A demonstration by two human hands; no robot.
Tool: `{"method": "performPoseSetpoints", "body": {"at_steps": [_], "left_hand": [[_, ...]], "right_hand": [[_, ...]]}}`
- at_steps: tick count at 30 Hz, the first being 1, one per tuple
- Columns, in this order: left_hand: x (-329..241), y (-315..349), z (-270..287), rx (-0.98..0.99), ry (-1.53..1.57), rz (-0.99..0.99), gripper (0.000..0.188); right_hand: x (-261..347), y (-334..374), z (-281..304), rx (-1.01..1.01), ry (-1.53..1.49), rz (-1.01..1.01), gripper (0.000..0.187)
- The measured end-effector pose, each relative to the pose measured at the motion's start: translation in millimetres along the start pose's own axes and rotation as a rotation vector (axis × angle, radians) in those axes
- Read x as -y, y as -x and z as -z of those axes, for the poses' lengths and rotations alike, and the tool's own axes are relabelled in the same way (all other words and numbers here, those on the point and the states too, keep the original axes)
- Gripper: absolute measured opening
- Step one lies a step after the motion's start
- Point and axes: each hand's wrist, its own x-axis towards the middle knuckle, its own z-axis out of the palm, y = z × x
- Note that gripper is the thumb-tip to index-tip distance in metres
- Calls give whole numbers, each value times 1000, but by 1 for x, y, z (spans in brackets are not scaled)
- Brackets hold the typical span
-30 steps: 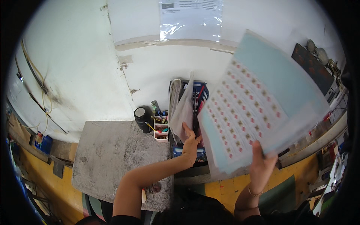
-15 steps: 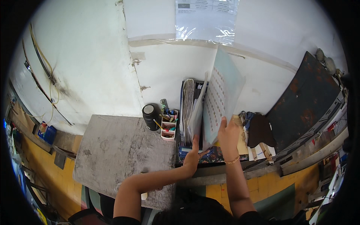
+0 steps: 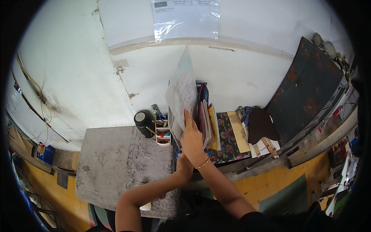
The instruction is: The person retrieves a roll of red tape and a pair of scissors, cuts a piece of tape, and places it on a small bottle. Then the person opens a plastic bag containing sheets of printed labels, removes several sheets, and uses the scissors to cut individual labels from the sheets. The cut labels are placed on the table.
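A translucent plastic folder of papers (image 3: 179,96) stands tilted above a file holder at the wall end of the table, its pointed corner up. My right hand (image 3: 193,141) closes on its near edge, index finger laid upward along the sheets. Low beside it, my left hand (image 3: 184,167) is at the bottom of the folder, its fingers mostly hidden behind the right hand. In the holder to the right, several paper files (image 3: 206,125) stand upright, with a blue binder (image 3: 202,91) behind and a yellow folder (image 3: 213,125) at the side.
Left of the files are a black bottle (image 3: 143,125) and a white pen organizer (image 3: 163,137) on the grey worn table (image 3: 119,166). To the right lie a floral cloth (image 3: 228,135), a tan envelope (image 3: 239,131) and a dark brown piece (image 3: 262,125). A rusty dark panel (image 3: 305,92) leans beyond.
My right hand has moved left across the files, and the raised sheets have swung left with it. Upright files to the right are now uncovered. The view has shifted slightly.
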Motion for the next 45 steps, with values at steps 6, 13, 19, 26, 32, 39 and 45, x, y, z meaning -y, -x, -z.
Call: {"method": "performPoseSetpoints", "body": {"at_steps": [6, 13, 19, 26, 32, 39, 45], "left_hand": [[22, -9, 27, 176, -111, -130, 45], [36, 4, 36, 19, 21, -92, 45], [43, 22, 55, -100, 290, -105, 45], [47, 65, 54, 36, 537, -57, 50], [63, 148, 27, 349, 691, 256, 54], [119, 288, -21, 151, 1079, 1125, 38], [76, 369, -18, 272, 1127, 1629, 45]], "right_hand": [[-50, 12, 6, -20, -261, -162, 64], [-87, 53, -9, 37, -143, -232, 59], [-86, 49, -15, 161, -109, -300, 74], [-83, 51, -20, 181, -61, -234, 77], [-89, 132, -14, 191, -149, 8, 55], [-74, 239, -29, 859, -380, 109, 32], [-49, 247, -74, 1092, -456, 443, 22]]}}
